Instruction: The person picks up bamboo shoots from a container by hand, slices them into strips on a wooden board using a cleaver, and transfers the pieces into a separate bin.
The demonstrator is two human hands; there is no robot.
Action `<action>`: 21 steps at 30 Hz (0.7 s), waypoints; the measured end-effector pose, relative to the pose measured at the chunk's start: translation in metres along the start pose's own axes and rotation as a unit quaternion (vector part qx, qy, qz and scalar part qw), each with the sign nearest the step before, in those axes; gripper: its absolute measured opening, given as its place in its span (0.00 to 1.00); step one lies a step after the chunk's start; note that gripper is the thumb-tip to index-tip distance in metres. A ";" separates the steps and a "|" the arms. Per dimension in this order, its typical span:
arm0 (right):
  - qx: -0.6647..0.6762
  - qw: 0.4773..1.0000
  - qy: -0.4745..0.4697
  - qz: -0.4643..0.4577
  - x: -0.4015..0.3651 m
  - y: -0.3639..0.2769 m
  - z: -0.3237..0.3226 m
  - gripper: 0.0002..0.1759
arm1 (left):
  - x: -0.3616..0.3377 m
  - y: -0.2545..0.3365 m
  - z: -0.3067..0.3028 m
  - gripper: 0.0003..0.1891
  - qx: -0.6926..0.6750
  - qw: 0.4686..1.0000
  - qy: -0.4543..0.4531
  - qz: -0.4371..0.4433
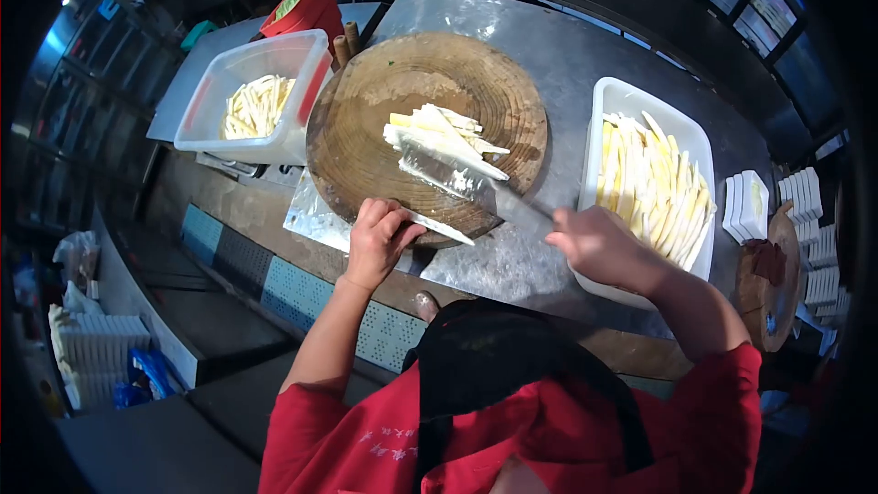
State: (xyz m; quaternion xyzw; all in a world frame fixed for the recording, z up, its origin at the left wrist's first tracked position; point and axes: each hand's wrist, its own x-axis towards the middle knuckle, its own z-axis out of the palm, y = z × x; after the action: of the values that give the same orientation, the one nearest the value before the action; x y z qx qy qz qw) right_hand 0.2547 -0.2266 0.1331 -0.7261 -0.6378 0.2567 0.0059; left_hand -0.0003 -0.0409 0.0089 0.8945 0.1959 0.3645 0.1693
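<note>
My right hand (599,242) is closed round the handle of a cleaver (448,172), and is slightly blurred. The wet blade tilts over the round wooden chopping block (357,155), against the near side of a pile of cut pale yellow-white vegetable strips (444,131). At the block's near edge, my left hand (377,236) grips one long pale vegetable stalk (441,226), whose free end points right past the rim. White scraps cling to the blade.
To the right stands a white tub (702,142) of long pale stalks. A clear tub (197,128) holding cut strips is at the left, with a red container (315,9) behind it. Beneath the block is a metal table (485,270). White dishes (745,206) are stacked at far right.
</note>
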 end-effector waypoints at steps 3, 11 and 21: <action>0.244 0.961 0.115 0.066 -0.017 0.003 0.007 0.13 | 0.027 -0.007 0.002 0.23 0.017 0.997 -0.053 0.045; 0.597 0.757 0.160 0.213 -0.052 0.008 0.069 0.07 | 0.125 -0.046 0.036 0.43 0.192 0.935 -0.191 0.229; 0.668 0.701 0.155 0.196 -0.001 -0.030 0.091 0.06 | 0.125 -0.045 0.055 0.36 0.106 0.980 -0.157 0.067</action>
State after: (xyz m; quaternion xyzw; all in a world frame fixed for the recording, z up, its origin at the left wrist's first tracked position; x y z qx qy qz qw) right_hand 0.1918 -0.2509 0.0644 -0.6697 -0.1325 0.4944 0.5381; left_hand 0.1114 0.0490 0.0250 0.9644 0.1441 0.2076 0.0773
